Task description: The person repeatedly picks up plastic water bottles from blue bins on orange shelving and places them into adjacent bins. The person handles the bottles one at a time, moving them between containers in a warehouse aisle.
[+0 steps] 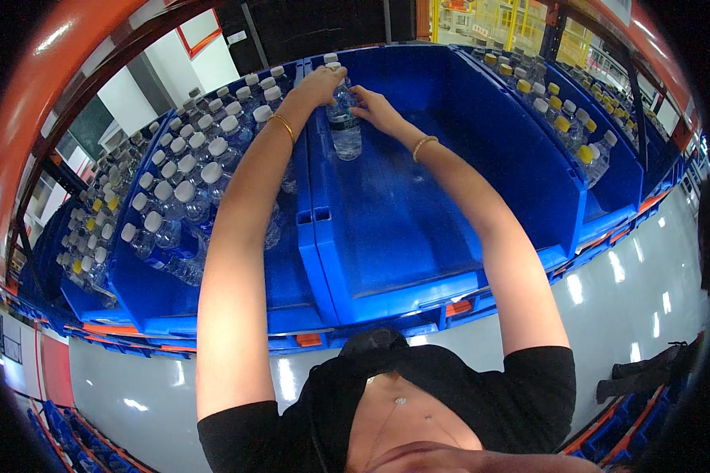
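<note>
A clear plastic bottle with a dark label band [344, 127] stands near the left wall inside a large blue plastic bin [414, 236]. My left hand [324, 86] is at the bottle's neck and cap, its fingers curled around the top. On the bottle's right side, my right hand [378, 109] has thumb and fingers apart, near or touching it; contact is not clear. Just behind, a second white cap [331, 57] shows; its bottle is mostly hidden. Under and beside my left forearm, many white-capped bottles [216, 148] stand in the neighbouring blue bin.
More blue bins hold bottles with yellow and white caps at the right [562, 124] and far left [94, 230]. A double blue divider [316, 254] separates the two middle bins. Orange rack posts [12, 106] curve around the sides. Grey floor [615, 284] lies below.
</note>
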Demonstrator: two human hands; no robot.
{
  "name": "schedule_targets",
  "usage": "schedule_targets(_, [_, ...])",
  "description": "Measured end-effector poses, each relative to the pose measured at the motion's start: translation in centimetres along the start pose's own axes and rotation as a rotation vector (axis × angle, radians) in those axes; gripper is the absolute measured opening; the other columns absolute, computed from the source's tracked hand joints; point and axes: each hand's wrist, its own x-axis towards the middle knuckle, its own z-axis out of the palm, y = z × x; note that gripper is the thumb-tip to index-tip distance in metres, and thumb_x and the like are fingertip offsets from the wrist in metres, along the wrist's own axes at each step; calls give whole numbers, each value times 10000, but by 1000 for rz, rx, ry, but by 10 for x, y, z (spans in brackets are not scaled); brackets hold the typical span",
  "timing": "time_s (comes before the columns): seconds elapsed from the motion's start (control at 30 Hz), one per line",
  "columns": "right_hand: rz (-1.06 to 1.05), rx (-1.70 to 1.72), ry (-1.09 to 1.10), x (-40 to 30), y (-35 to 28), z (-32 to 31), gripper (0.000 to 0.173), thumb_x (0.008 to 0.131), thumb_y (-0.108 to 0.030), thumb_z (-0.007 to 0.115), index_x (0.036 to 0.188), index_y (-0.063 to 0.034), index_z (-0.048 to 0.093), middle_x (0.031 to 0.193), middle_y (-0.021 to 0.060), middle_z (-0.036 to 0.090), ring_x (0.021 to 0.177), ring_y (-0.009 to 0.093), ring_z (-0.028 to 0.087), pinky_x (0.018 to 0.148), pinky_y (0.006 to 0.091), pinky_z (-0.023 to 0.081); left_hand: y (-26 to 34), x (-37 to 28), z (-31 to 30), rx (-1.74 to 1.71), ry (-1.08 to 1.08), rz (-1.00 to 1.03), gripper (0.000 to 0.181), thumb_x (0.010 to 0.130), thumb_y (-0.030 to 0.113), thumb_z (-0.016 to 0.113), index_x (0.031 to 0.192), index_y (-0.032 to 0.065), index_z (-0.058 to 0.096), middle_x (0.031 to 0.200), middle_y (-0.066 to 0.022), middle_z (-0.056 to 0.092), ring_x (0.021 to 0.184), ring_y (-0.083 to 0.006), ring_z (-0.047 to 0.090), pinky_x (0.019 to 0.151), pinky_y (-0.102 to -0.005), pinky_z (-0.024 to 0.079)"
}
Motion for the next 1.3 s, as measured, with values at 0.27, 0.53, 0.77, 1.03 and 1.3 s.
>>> schedule_targets(0.27, [49,-148,-71,3,-5,2,343,818,-176,620,1081,-37,451,970,192,613,948,376,581,770,451,473,-14,-6,0,-58,43,-86,738,685,216,678,1350,152,362,1251,-145,514,1191,-331,443,1017,-430,325])
schedule_targets(0.53, [192,3,-284,3,-22,-14,608,855,-264,605,1294,38,313,1204,259,508,1124,331,518,924,387,439,40,-146,-57,-401,231,-44,658,791,103,515,1400,131,265,1379,-191,339,1293,-341,311,1091,-423,222])
schedule_targets(0.77, [244,-248,-358,-20,-61,-82,688,902,-401,504,1398,-14,225,1403,230,301,1309,331,303,1073,391,289,109,-371,-140,-52,341,-95,606,682,-72,422,1273,59,452,1367,-171,368,1289,-351,320,1072,-444,241])
schedule_targets(1.03, [-93,-52,-202,-194,-312,-137,528,823,-338,578,1249,-39,488,1273,156,501,1178,292,472,973,385,371,104,-569,-49,-490,560,-503,530,773,-40,450,1295,39,419,1407,-191,311,1283,-347,340,1047,-448,267])
schedule_targets(1.3, [125,983,254,-342,-377,53,424,811,-244,612,1127,22,518,1196,241,515,1095,349,530,928,460,423,83,-608,-9,-1042,702,-452,461,785,-36,428,1246,-15,445,1300,-168,449,1205,-284,445,996,-386,368])
